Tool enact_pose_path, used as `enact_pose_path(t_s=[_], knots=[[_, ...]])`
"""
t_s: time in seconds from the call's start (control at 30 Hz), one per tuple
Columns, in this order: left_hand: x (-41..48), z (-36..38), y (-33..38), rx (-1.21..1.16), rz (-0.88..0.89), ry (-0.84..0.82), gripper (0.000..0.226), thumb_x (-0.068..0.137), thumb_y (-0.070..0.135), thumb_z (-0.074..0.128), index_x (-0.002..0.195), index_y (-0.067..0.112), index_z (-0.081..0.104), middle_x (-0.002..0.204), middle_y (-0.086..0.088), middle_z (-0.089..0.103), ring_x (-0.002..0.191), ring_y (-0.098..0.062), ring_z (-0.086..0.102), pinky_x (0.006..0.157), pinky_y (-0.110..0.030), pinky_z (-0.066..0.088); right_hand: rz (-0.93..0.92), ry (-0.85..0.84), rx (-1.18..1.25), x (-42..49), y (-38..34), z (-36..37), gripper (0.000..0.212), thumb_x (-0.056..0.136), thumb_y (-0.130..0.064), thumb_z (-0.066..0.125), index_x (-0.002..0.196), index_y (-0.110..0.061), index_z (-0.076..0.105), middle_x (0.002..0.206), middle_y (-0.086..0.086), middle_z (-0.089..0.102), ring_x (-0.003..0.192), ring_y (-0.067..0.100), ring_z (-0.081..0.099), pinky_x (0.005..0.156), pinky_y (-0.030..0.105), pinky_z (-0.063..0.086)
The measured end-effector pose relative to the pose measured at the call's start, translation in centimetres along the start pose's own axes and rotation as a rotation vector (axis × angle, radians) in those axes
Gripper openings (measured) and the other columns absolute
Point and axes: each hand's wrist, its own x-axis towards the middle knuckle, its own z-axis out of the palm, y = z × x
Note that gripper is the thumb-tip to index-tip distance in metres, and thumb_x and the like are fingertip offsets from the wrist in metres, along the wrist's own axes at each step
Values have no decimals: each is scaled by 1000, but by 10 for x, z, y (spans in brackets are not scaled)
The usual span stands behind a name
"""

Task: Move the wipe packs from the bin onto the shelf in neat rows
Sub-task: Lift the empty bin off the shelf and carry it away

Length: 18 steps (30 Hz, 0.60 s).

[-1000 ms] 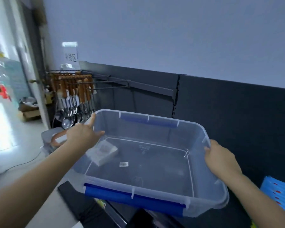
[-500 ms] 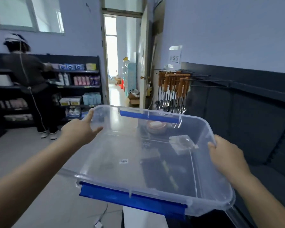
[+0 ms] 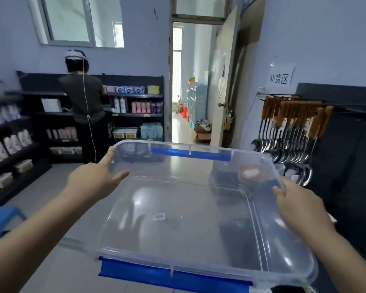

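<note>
clear bin (image 3: 199, 218), blue latches (image 3: 173, 277)

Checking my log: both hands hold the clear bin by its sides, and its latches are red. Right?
No: the head view shows the latches are blue. The left hand and right hand do hold the clear bin by its sides.

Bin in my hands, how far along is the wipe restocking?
Done, apparently: the bin holds no packs, only a sticker on its floor. In hand: the left hand and right hand hold its sides. Left: nothing visible to move; the rows' neatness cannot be checked here.
</note>
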Motion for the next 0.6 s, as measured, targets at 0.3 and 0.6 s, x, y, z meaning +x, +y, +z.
enact_pose_path(t_s=[0.3,0.6], knots=[[149,52,-81,-10,51,-16,89,83,80,25,152,38,-11,89,-4,66,70,-23,52,54,-28,43,58,35,-2,74,-115,83,30,100,-28,37,128,-22,47,97,14,66,94,37,60,70,39,41],[228,90,-102,-44,46,-86,86,83,79,21,152,39,-12,94,-8,64,81,-26,58,59,-29,43,115,-3,-34,135,-167,130,27,100,-29,37,123,-21,48,89,11,57,81,32,50,68,37,35]])
